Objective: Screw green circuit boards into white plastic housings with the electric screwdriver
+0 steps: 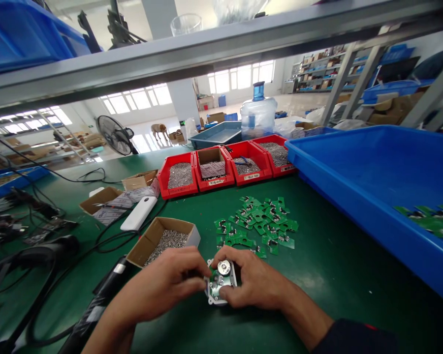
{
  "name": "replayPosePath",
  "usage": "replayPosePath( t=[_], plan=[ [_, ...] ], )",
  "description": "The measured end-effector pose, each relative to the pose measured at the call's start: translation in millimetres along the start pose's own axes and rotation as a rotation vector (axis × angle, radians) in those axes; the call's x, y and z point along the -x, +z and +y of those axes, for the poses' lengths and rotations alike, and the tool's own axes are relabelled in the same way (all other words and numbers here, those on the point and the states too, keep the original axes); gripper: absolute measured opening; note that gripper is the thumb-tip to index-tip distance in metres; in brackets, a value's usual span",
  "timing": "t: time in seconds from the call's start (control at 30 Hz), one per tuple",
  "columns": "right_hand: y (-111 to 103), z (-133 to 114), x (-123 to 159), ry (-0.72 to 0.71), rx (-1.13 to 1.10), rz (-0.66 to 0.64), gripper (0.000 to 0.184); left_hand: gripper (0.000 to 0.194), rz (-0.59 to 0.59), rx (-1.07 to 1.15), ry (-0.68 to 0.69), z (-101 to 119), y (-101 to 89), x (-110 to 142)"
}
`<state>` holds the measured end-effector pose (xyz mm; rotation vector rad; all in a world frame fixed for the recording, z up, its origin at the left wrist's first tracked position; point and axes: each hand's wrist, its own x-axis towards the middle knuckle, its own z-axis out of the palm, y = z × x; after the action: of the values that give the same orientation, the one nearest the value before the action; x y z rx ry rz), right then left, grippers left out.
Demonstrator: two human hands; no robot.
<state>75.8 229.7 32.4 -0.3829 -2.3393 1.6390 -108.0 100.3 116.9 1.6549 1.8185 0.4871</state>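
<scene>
On the left, a black wrapped rod [99, 300] slants beside an open cardboard box [143, 243] holding small metal screws [166, 246]; the rod touches neither hand. The left hand [166, 280] is at the left edge of the white housing [217, 302] – thumb and fingertips near each other; whether they pinch the rim or some small part I cannot tell. The housing sits between the 2 hands, low over the green table [192, 327], open face up; inside it are a green circuit board [214, 290] and 1 round metal disc [224, 267], so this 1 unit looks partly put together; whether the board is fastened is too small to tell, and no cover is on it. The right hand [258, 280] is clamped on the housing, thumb low on its face and fingers over the top edge. Behind the hands stand 4 red bins [179, 191] with small parts; in front of them, a loose pile of green boards [258, 216] lies outside any housing – plenty unfitted, by the look of it; at far right, the blue tray [335, 196] holds more boards [433, 221], also without housings.
</scene>
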Motion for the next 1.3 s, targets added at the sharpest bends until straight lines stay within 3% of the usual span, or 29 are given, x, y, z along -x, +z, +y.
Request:
replayPosePath(
  t=[0.13,0.2,0.3,0.43,0.6,0.7,0.83,0.93,1.3],
  plan=[
    [-1.2,-3.0,0.7,0.031,-0.001,-0.024,0.040,0.024,0.257,-0.173,-0.259,-39.6,-25.5,-11.6],
    [-1.8,-4.7,0.9,0.035,0.014,-0.017,0.040,0.023,0.195,-0.286,-0.340,-59.8,-29.5,-22.8],
    [-2.4,-6.2,0.8,0.043,0.026,-0.013,0.041,0.016,0.096,-0.320,-0.349,-78.5,-23.1,-36.6],
    [-2.1,-5.6,0.5,0.047,0.021,-0.022,0.041,0.011,0.117,-0.327,-0.343,-82.9,-12.6,-40.9],
    [-1.6,-4.2,0.4,0.044,0.013,-0.032,0.039,0.022,0.219,-0.223,-0.349,-75.9,-19.8,-32.2],
    [-1.8,-4.1,0.6,0.042,-0.002,-0.031,0.039,0.028,0.220,-0.088,-0.290,-59.7,-24.2,-20.8],
    [-2.0,-2.9,1.1,0.016,0.008,-0.021,0.041,0.016,0.096,0.101,-0.005,-24.1,-12.9,-7.9],
    [-2.1,-1.6,0.7,-0.008,-0.005,0.000,0.039,0.009,-0.020,0.029,0.096,-1.3,2.3,-5.9],
    [-0.9,-1.5,1.2,-0.026,-0.028,-0.008,0.035,0.018,-0.097,-0.214,0.007,17.0,17.0,4.2]
  ],
)
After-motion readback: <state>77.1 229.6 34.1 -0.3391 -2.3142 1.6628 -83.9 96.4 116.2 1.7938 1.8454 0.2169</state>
